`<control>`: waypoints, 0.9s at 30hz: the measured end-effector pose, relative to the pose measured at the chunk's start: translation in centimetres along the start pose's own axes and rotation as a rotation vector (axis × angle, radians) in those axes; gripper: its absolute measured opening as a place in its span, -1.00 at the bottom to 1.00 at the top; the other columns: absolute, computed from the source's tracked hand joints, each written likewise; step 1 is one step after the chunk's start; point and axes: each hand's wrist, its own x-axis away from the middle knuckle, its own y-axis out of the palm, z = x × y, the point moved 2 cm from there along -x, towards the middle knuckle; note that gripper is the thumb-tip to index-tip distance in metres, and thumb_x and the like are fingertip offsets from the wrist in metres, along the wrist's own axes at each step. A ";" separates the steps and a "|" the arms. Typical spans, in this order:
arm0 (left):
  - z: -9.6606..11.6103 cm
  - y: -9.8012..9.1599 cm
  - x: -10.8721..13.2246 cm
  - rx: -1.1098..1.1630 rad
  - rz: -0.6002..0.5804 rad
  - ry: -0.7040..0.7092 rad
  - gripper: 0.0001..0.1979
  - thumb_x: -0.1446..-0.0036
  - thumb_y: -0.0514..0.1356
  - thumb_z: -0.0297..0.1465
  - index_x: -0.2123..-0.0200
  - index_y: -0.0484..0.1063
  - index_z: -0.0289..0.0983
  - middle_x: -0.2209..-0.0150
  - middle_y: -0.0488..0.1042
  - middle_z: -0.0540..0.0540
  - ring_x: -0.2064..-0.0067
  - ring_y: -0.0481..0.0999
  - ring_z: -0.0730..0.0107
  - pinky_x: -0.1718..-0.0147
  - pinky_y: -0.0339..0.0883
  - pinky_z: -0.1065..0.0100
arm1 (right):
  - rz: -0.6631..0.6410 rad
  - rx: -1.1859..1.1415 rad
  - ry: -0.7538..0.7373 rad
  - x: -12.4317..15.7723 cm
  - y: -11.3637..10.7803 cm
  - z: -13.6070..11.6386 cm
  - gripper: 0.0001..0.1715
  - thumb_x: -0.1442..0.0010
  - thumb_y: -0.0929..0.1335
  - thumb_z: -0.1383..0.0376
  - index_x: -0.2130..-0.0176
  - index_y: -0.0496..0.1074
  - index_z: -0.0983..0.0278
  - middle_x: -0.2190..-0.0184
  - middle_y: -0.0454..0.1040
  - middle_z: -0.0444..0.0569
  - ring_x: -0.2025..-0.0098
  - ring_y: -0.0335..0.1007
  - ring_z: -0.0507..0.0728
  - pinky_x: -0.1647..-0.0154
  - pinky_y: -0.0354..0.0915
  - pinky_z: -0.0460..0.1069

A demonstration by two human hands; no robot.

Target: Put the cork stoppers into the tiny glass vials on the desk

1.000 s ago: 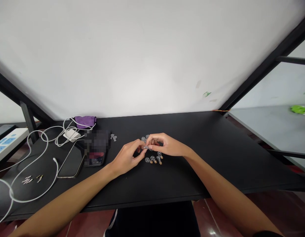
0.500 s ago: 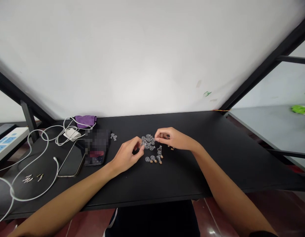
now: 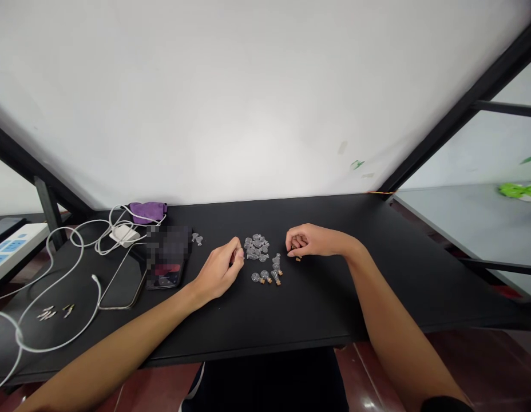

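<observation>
- Left hand (image 3: 218, 270) and right hand (image 3: 317, 240): both bare, with slim fingers.
- Left forearm (image 3: 119, 337) and right forearm (image 3: 389, 303): long and bare, each reaching the bottom of the view.
- Dark garment (image 3: 265, 383): below both hands, with a white stripe (image 3: 195, 382) at its left edge.
- Black sleeve (image 3: 446, 406): a sliver far below the right hand, on the right arm.

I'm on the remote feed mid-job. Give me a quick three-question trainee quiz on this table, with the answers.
1. Multiple choice: which is nearest the loose cork pieces? A) the left hand B) the right hand
2. True or false: the corked glass bottles lie nearer the person than the cluster of glass bottles.
3. Fill in the blank: the cloth at the far edge of the black table is ____.

Key: 1 B; 2 true; 3 purple.
</observation>
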 end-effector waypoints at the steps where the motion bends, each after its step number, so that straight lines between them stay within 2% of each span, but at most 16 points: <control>1: 0.1 0.0 0.0 0.010 0.009 -0.005 -0.77 -0.46 -0.01 -0.33 0.32 0.14 -0.21 0.44 0.17 0.09 0.43 0.15 0.47 0.38 0.07 0.38 | -0.004 0.002 -0.001 -0.1 0.0 0.1 -0.65 -0.15 0.47 0.04 0.27 0.52 0.27 0.50 0.51 -0.08 0.43 0.34 0.09 0.40 0.24 -0.03; 6: 0.3 0.2 -0.2 0.075 0.064 0.026 -0.85 -0.46 0.03 -0.30 0.18 0.28 -0.21 0.38 0.27 0.06 0.38 0.23 0.47 0.34 0.15 0.41 | 0.044 0.071 0.014 -0.2 0.1 0.8 -0.68 -0.10 0.49 0.06 0.32 0.53 0.26 0.50 0.48 -0.10 0.42 0.33 0.09 0.41 0.22 -0.04; 10: 0.0 0.4 -0.2 0.111 0.097 0.060 -0.90 -0.44 0.08 -0.32 0.08 0.32 -0.21 0.36 0.30 0.05 0.38 0.27 0.48 0.35 0.20 0.43 | 0.057 0.095 0.016 -0.2 0.1 0.7 -0.67 -0.13 0.47 0.04 0.36 0.55 0.26 0.49 0.49 -0.07 0.44 0.32 0.08 0.42 0.21 -0.03; 14: -0.2 0.5 -0.2 0.114 0.102 0.084 -0.93 -0.41 0.11 -0.36 0.09 0.33 -0.21 0.34 0.31 0.05 0.37 0.30 0.48 0.33 0.24 0.43 | 0.073 0.020 0.005 -0.1 0.3 -0.4 -0.68 -0.17 0.45 0.05 0.33 0.55 0.27 0.52 0.54 -0.06 0.46 0.38 0.10 0.41 0.24 -0.03; 18: 0.0 0.5 -0.2 0.102 0.097 0.112 -0.97 -0.39 0.12 -0.39 0.14 0.33 -0.21 0.31 0.33 0.03 0.37 0.29 0.49 0.33 0.24 0.43 | 0.098 -0.091 -0.036 0.0 0.6 -1.7 -0.69 -0.20 0.44 0.07 0.29 0.54 0.27 0.47 0.58 -0.05 0.44 0.46 0.10 0.36 0.30 -0.01; 23: -0.1 0.4 -0.1 0.081 0.087 0.080 -0.94 -0.41 0.09 -0.37 0.17 0.31 -0.21 0.41 0.27 0.07 0.41 0.24 0.49 0.36 0.19 0.42 | 0.178 -0.157 -0.129 -0.4 1.0 -2.6 -0.75 -0.19 0.45 0.13 0.29 0.55 0.28 0.42 0.57 -0.06 0.40 0.39 0.07 0.34 0.25 -0.02; 27: -0.3 0.4 -0.2 0.151 0.075 0.031 -0.91 -0.43 0.09 -0.32 0.12 0.29 -0.21 0.38 0.35 0.05 0.38 0.30 0.48 0.36 0.18 0.42 | 0.248 -0.194 -0.187 -0.8 1.3 -3.1 -0.77 -0.19 0.45 0.14 0.26 0.55 0.27 0.35 0.58 -0.05 0.36 0.37 0.07 0.31 0.24 0.00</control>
